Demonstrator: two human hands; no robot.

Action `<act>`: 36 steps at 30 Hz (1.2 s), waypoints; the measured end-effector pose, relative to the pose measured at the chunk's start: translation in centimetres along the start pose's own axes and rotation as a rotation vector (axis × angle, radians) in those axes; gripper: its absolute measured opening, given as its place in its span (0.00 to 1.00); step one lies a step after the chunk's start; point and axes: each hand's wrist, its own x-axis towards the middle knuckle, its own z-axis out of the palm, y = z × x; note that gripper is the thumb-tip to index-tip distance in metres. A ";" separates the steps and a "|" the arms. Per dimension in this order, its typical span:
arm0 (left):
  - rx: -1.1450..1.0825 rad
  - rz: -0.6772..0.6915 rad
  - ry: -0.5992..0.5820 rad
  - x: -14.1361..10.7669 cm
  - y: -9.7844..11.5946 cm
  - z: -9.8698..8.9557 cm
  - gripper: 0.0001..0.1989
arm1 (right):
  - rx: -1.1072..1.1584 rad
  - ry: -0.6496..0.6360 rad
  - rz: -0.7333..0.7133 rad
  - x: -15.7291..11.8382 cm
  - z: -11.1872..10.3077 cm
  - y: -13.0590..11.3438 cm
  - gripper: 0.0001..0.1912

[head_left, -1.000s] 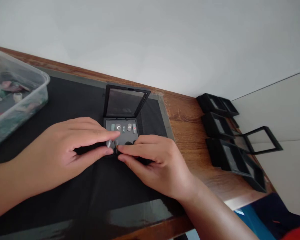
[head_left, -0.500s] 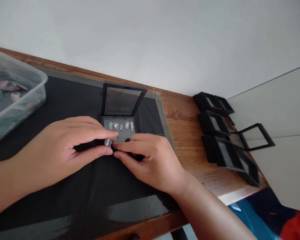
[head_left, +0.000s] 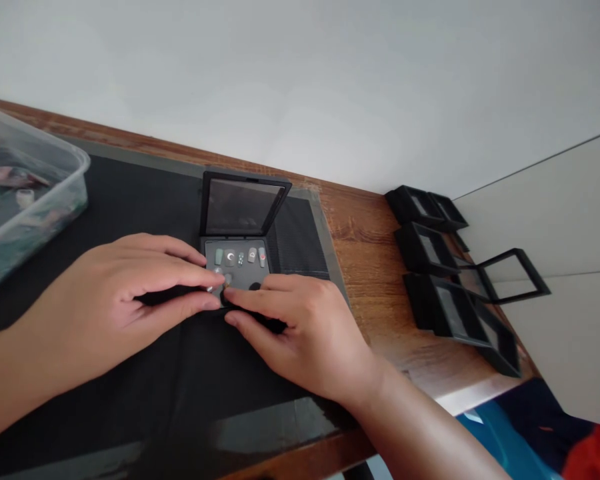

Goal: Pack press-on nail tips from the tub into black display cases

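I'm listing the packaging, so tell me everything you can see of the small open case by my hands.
The small case is black, apparently plastic, its hinged lid raised and clear-windowed. Its grey inside bears a row of five nail-like pieces near the hinge. It sits on the black mat; your left hand and right hand partly hide the near part.

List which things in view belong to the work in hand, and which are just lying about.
In use:
left hand
right hand
open case between them
small decorated pieces inside

Apparently aside:
clear tub (possibly supplies)
black cases at right
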 end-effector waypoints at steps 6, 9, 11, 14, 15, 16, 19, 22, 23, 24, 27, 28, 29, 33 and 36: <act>-0.054 -0.003 -0.001 0.0 -0.1 -0.1 0.16 | -0.025 0.020 -0.005 -0.3 0.1 -0.2 0.11; -0.103 -0.013 -0.039 0.1 0.1 -0.2 0.16 | -0.021 0.031 0.001 -0.3 0.2 -0.2 0.11; -0.123 -0.021 -0.059 0.2 0.3 -0.2 0.16 | -0.015 0.037 0.005 -0.3 0.3 -0.3 0.10; -0.128 -0.028 -0.085 0.4 0.5 -0.3 0.16 | -0.008 0.038 0.008 -0.2 0.3 -0.4 0.10; -0.128 -0.030 -0.095 0.5 0.5 -0.3 0.16 | -0.007 0.038 0.006 -0.2 0.3 -0.4 0.10; -0.130 -0.027 -0.098 0.5 0.5 -0.2 0.16 | -0.009 0.036 0.005 -0.2 0.3 -0.5 0.10; -0.121 -0.001 -0.091 0.7 0.5 0.0 0.17 | -0.020 0.028 -0.001 -0.1 0.3 -0.6 0.09; -0.093 0.045 -0.071 0.8 0.5 0.1 0.17 | -0.016 0.019 0.012 -0.1 0.3 -0.5 0.09; -0.078 0.050 -0.065 0.8 0.4 0.1 0.16 | -0.013 0.023 0.022 0.0 0.3 -0.5 0.09; -0.064 0.050 -0.059 0.7 0.4 0.2 0.16 | -0.011 0.027 0.033 0.0 0.3 -0.5 0.09; -0.031 0.052 -0.043 0.6 0.4 0.2 0.17 | -0.016 0.037 0.049 -0.1 0.3 -0.5 0.10; -0.023 0.056 -0.040 0.5 0.5 0.2 0.18 | -0.020 0.038 0.046 -0.1 0.4 -0.6 0.10; -0.012 0.059 -0.034 0.5 0.5 0.3 0.19 | -0.023 0.038 0.042 -0.2 0.4 -0.6 0.10; 0.049 0.103 -0.026 0.4 0.6 0.4 0.21 | -0.019 0.042 0.036 -0.3 0.4 -0.6 0.10; 0.090 0.178 -0.028 0.6 0.4 0.4 0.24 | 0.007 0.072 0.005 -0.3 0.4 -0.6 0.11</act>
